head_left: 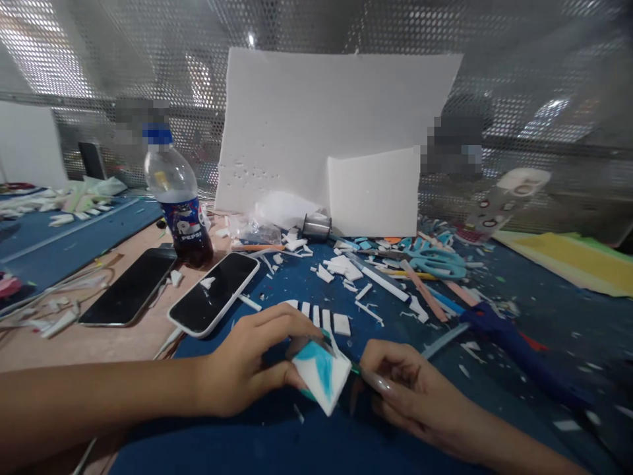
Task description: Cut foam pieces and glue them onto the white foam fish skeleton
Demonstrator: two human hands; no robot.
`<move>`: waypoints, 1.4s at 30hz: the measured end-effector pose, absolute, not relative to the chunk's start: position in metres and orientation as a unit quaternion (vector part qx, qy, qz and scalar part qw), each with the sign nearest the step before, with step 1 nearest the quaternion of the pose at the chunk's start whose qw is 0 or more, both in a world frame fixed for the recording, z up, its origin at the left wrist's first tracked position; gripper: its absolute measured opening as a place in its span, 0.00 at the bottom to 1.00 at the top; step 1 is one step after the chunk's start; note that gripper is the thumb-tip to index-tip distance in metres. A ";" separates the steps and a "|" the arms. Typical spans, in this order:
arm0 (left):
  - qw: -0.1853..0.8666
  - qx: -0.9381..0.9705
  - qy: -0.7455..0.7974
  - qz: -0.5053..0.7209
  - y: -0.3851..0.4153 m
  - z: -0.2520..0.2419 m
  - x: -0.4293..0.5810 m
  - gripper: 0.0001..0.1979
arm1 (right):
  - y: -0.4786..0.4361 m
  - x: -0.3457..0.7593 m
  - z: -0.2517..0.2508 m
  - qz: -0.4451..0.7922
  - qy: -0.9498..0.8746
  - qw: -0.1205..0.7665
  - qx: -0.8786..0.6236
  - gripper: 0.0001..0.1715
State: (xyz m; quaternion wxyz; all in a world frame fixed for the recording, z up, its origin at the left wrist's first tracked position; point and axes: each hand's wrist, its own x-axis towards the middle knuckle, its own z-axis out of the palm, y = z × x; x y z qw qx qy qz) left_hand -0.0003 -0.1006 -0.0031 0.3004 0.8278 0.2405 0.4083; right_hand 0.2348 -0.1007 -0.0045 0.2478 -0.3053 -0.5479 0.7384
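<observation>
My left hand (270,353) is closed around a white foam piece (324,376) with bright blue patches on its face. The piece is tilted, one corner pointing down, just above the blue table. Close to its right edge, my right hand (405,389) pinches a thin tool (355,369) that shows a bit of green. Most of that tool is hidden by the fingers, so its kind cannot be made out. Behind the foam piece, several small white foam strips (341,324) lie in a row on the table.
Two phones (131,287) and a Pepsi bottle (182,218) are at the left. A blue glue gun (524,356) lies at the right, with light-blue scissors (438,260) and foam scraps behind. White foam boards (297,119) stand at the back. Yellow sheets (573,260) lie far right.
</observation>
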 end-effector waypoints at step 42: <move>0.416 0.753 0.216 0.462 -0.101 -0.012 -0.002 0.13 | -0.104 0.232 -0.009 0.705 -0.579 0.305 -0.274 0.16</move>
